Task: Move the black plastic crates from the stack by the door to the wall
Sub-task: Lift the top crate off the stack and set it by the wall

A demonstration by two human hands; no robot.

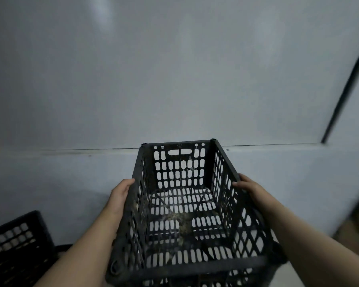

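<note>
A person is holding a black plastic crate (187, 206) out in front of the body, open side up, with one hand on each long side. The left hand (120, 193) is pressing flat against the outside of the left wall just under the rim, fingers curled round the edge; the right hand (247, 188) is gripping the top rail of the right wall, its thumb lying over the rim — both hands are closed on the crate. The crate is rectangular and rigid, its walls and floor pierced all over with rows of rounded slots, so the pale surface beyond is showing through as a lattice. A longer slot in the far end wall is forming a handle, and small round pegs are standing at the far corners. The plastic is looking scuffed, and a patch of dried, brownish grime is sitting on the slotted floor near the middle. The crate's far end is pointing at a smooth, pale grey wall (174, 79), close to it, above a low ledge with a thin dark line running along it. At the lower left a second black crate (19, 245) of the same slotted make is sitting near the wall, partly cut off by the frame edge. A thin dark strip (346, 83) is slanting down the wall at the right.
</note>
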